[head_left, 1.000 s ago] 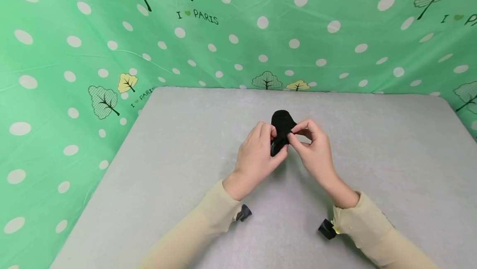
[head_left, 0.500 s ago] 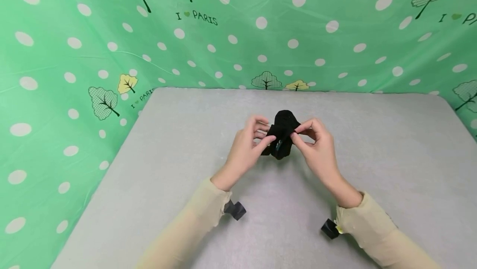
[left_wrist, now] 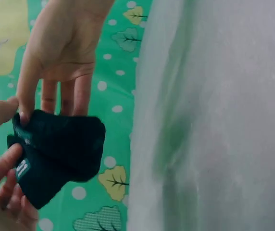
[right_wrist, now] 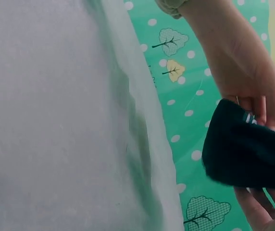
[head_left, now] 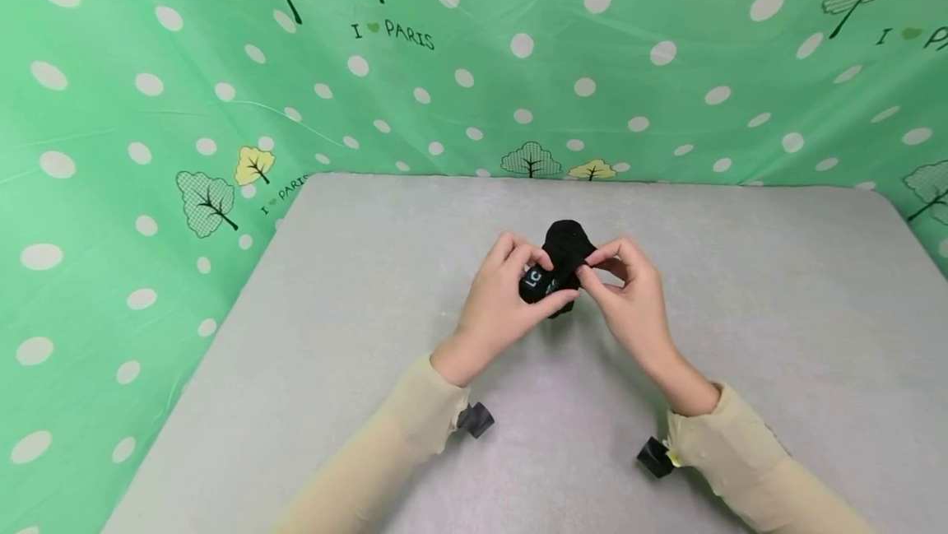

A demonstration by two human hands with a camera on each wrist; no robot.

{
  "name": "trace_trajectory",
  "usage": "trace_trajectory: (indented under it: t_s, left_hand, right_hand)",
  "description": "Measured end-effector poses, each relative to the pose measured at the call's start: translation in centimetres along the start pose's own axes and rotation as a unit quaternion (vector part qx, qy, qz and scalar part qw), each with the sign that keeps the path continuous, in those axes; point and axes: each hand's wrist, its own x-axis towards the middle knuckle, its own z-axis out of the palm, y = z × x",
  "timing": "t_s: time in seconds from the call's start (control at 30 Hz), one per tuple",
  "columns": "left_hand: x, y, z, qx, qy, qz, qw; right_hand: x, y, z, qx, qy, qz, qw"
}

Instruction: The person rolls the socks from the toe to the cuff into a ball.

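A: You're holding the black sock (head_left: 557, 267) above the middle of the grey table (head_left: 741, 312), with both hands on it. Your left hand (head_left: 504, 304) is curled around its near end, thumb underneath and fingers over the top. Your right hand (head_left: 629, 295) is pinching the edge on the other side between thumb and forefinger.

B: What's different from half a second ago?

A: Your left hand is coming back in. It was standing off to the side with its fingers spread and only the tips on the fabric; now it's wrapping around the bundle. White lettering is also showing on the near end, beside your left thumb, so the sock is turning in your grip.

B: And what does that say about the work?

A: I'm judging that you're rolling the sock tighter, since it's looking more compact. Whether it's one sock or a pair, I can't tell. The left wrist view shows the sock (left_wrist: 56, 154) doubled over.
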Motion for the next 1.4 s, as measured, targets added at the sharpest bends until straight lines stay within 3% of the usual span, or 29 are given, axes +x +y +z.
trace_trajectory:
  t_s: [0.1,0.2,0.27,0.33,0.4,0.5,0.6,0.73,0.83,0.97,1.03,1.1,1.27,1.4]
  left_hand:
    - [0.0,0.2,0.3,0.076,0.014,0.025,0.9967]
    - [0.0,0.2,0.3,0.146,0.041,0.046,0.9873]
    - [0.0,0.2,0.3,0.17,0.049,0.054,0.9828]
    - [0.0,0.1,0.1,0.166,0.045,0.054,0.9837]
    - [0.1,-0.1,0.0,0.134,0.03,0.044,0.9896]
    - [0.3,-0.4,-0.3,0.038,-0.004,-0.001,0.9993]
    - [0.5,-0.8,-0.6,-0.075,-0.031,-0.066,0.9945]
    - [0.6,-1.7,-0.7,-0.198,-0.059,-0.142,0.968]
    - [0.6,-2.2,-0.7,-0.265,-0.089,-0.195,0.9403]
    - [0.5,-2.8,-0.5,-0.308,-0.172,-0.254,0.9005]
    - [0.4,-3.0,-0.4,-0.32,-0.209,-0.248,0.89]
    - [0.3,-3.0,-0.2,-0.331,-0.223,-0.22,0.89]
    - [0.2,-2.7,0.3,-0.348,-0.177,-0.16,0.9064]
    - [0.2,-2.5,0.6,-0.361,-0.146,-0.144,0.9098]
  right_hand:
    - [0.0,-0.1,0.0,-0.002,0.0,0.0,1.0]
    - [-0.1,-0.1,0.0,0.004,0.001,-0.003,1.0]
    - [-0.2,0.0,0.0,0.001,0.001,-0.01,1.0]
    - [-0.3,0.1,-0.1,-0.003,0.001,-0.019,1.0]
    - [-0.3,0.2,-0.1,-0.006,0.001,-0.027,1.0]
    - [-0.3,0.3,-0.1,0.0,0.0,-0.031,1.0]
    - [-0.3,0.5,-0.1,0.024,0.0,-0.031,0.999]
    - [-0.5,0.7,-0.3,0.071,-0.001,-0.037,0.997]
    - [-0.6,0.9,-0.3,0.115,-0.005,-0.054,0.992]
    - [-0.8,1.2,-0.4,0.177,-0.026,-0.084,0.98]
    - [-0.8,1.2,-0.3,0.195,-0.039,-0.089,0.976]
    - [-0.8,1.1,-0.3,0.199,-0.048,-0.09,0.975]
    - [-0.8,0.7,0.1,0.198,-0.034,-0.095,0.975]
    - [-0.8,0.1,0.5,0.158,-0.014,-0.096,0.983]
